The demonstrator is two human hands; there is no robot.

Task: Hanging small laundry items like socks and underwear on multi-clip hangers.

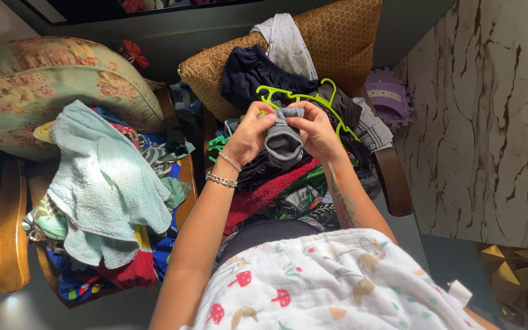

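Observation:
Both of my hands hold a small grey sock (283, 142) in front of me, above a chair heaped with clothes. My left hand (249, 133), with bracelets on the wrist, grips the sock's left side near its top. My right hand (317, 129) pinches the upper right edge. The sock hangs down between them. Just behind my hands lies a bright green plastic hanger (300, 98) on a dark navy garment (252, 76).
A wooden armchair (392, 177) with a brown patterned cushion (337, 36) holds the clothes pile. A second chair (7, 226) on the left carries a floral cushion, a light blue towel (102, 177) and colourful clothes. A marbled wall (490, 122) stands to the right.

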